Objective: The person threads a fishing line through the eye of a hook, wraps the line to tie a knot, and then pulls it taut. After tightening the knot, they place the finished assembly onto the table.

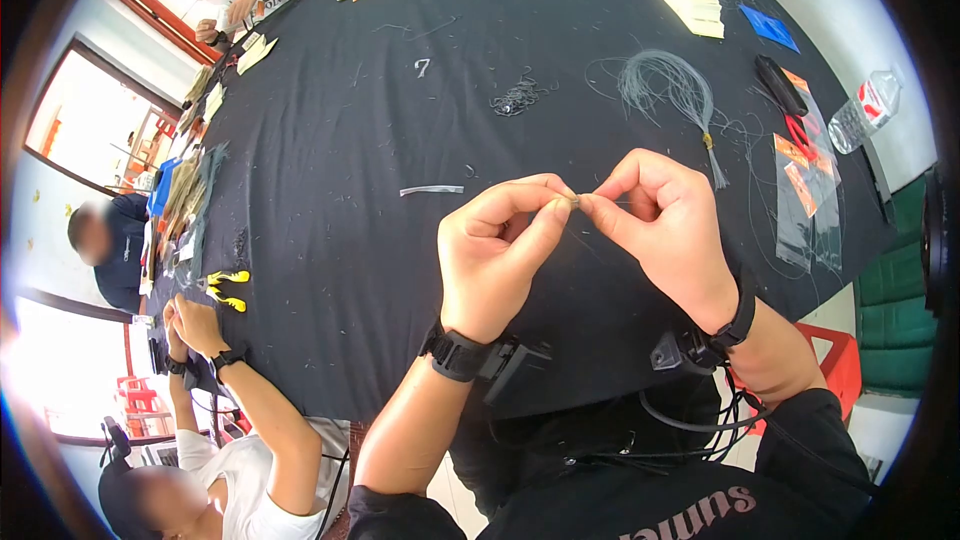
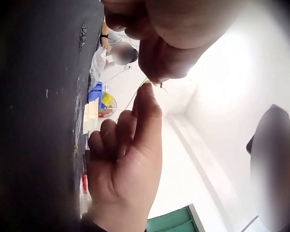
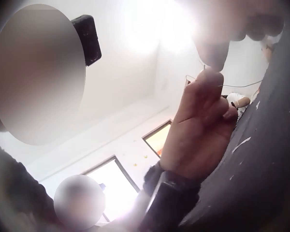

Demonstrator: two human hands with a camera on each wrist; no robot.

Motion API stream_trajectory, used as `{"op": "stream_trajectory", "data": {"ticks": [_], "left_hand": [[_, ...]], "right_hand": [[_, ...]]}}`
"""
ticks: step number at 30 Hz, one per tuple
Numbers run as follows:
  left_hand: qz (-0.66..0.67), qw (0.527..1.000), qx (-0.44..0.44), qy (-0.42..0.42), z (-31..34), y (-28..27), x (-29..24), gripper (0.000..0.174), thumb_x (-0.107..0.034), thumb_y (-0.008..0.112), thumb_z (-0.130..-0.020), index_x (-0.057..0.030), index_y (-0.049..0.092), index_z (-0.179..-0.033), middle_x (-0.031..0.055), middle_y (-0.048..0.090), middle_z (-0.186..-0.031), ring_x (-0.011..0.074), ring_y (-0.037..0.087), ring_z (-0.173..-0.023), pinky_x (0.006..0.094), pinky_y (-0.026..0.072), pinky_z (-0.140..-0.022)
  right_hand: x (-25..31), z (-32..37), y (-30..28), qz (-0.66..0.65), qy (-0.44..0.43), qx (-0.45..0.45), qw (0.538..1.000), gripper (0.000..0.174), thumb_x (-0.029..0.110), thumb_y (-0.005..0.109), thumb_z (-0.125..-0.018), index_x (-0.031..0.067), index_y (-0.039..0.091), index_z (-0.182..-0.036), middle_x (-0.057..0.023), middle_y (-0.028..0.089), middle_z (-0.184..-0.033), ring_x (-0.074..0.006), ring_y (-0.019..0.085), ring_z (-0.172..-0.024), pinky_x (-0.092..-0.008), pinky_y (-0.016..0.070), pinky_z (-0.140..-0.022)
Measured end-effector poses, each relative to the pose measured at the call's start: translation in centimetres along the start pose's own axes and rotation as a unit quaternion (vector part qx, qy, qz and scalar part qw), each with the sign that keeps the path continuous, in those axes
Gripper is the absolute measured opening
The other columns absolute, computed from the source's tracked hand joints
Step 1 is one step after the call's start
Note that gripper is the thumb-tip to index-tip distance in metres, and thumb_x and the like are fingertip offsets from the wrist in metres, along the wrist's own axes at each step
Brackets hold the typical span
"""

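Note:
In front of my chest, over the black-covered table, my left hand [image 1: 495, 255] and right hand [image 1: 665, 230] meet fingertip to fingertip. Thumb and forefinger of the left hand pinch a tiny fishing hook, mostly hidden by the fingers; its thin curved wire [image 3: 188, 78] shows beside them in the right wrist view. The right thumb and forefinger pinch a thin fishing line [image 2: 135, 95], which runs from the fingertips past the right hand in the left wrist view. Beyond the hands lie a pile of small dark hooks [image 1: 520, 95] and a tied bundle of clear line [image 1: 660, 85].
A short clear tube [image 1: 432, 190] lies left of my hands. At the right are plastic packets [image 1: 797, 180], red-handled scissors [image 1: 797, 132] and a water bottle [image 1: 865, 112]. Yellow cards [image 1: 688, 0] lie farther back. Other people sit around the table's left side.

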State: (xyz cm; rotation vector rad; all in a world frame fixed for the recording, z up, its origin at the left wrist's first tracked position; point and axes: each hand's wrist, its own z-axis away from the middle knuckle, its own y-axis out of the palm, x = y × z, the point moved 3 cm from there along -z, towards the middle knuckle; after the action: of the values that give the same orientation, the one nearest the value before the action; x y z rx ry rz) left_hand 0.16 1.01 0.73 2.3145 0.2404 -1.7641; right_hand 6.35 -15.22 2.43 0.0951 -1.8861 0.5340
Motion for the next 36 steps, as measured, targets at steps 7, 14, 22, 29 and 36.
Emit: {"op": "stream_trajectory", "data": {"ticks": [7, 14, 22, 29, 36], "left_hand": [[0.173, 0.982, -0.059, -0.049, 0.0, 0.2, 1.1, 0.007, -0.005, 0.065, -0.092, 0.0007, 0.069, -0.095, 0.0063, 0.068, -0.104, 0.0096, 0.060, -0.088, 0.0255, 0.0488, -0.082], [0.353, 0.931, -0.059, -0.071, -0.4, -0.4, 1.7, 0.013, -0.016, 0.059, -0.097, -0.0054, 0.065, -0.103, 0.0046, 0.065, -0.111, 0.0210, 0.061, -0.111, 0.0451, 0.0480, -0.101], [0.421, 0.899, -0.076, -0.091, -0.2, -0.7, 0.4, 0.009, -0.010, 0.062, -0.096, -0.0020, 0.064, -0.099, 0.0066, 0.064, -0.109, 0.0078, 0.063, -0.086, 0.0205, 0.0555, -0.078], [0.233, 0.965, -0.069, -0.100, 0.3, -0.3, 0.1, 0.007, -0.007, 0.064, -0.093, -0.0014, 0.068, -0.091, 0.0081, 0.067, -0.104, 0.0136, 0.067, -0.078, 0.0266, 0.0556, -0.074], [0.198, 0.973, 0.002, -0.119, 0.8, 0.9, 0.6, 0.009, -0.003, 0.065, -0.092, 0.0048, 0.066, -0.097, 0.0110, 0.066, -0.104, 0.0155, 0.068, -0.083, 0.0279, 0.0587, -0.077]], "right_hand": [[-0.8, 0.6, 1.7, -0.128, 0.036, 0.038, 0.990, 0.013, 0.008, 0.076, -0.084, 0.0044, 0.064, -0.079, 0.0093, 0.038, -0.055, -0.0001, 0.031, -0.053, -0.0210, 0.0255, -0.049], [0.0, 2.1, 3.1, -0.112, 0.003, 0.134, 0.985, 0.014, 0.007, 0.070, -0.089, 0.0042, 0.057, -0.084, 0.0031, 0.049, -0.058, -0.0022, 0.041, -0.055, -0.0222, 0.0320, -0.050], [-1.8, 2.3, 4.2, -0.431, 0.280, 0.303, 0.803, 0.019, 0.019, 0.056, -0.097, 0.0026, 0.057, -0.106, -0.0131, 0.067, -0.097, -0.0191, 0.066, -0.089, -0.0305, 0.0529, -0.078], [-1.2, -1.1, -0.2, -0.145, -0.005, 0.037, 0.989, 0.020, 0.013, 0.068, -0.089, 0.0069, 0.060, -0.106, -0.0035, 0.061, -0.105, -0.0163, 0.056, -0.094, -0.0277, 0.0435, -0.080], [0.8, -1.3, -0.6, 0.015, -0.197, 0.051, 0.979, 0.017, 0.008, 0.076, -0.078, 0.0082, 0.064, -0.090, -0.0058, 0.061, -0.103, -0.0217, 0.055, -0.100, -0.0329, 0.0409, -0.088]]}}
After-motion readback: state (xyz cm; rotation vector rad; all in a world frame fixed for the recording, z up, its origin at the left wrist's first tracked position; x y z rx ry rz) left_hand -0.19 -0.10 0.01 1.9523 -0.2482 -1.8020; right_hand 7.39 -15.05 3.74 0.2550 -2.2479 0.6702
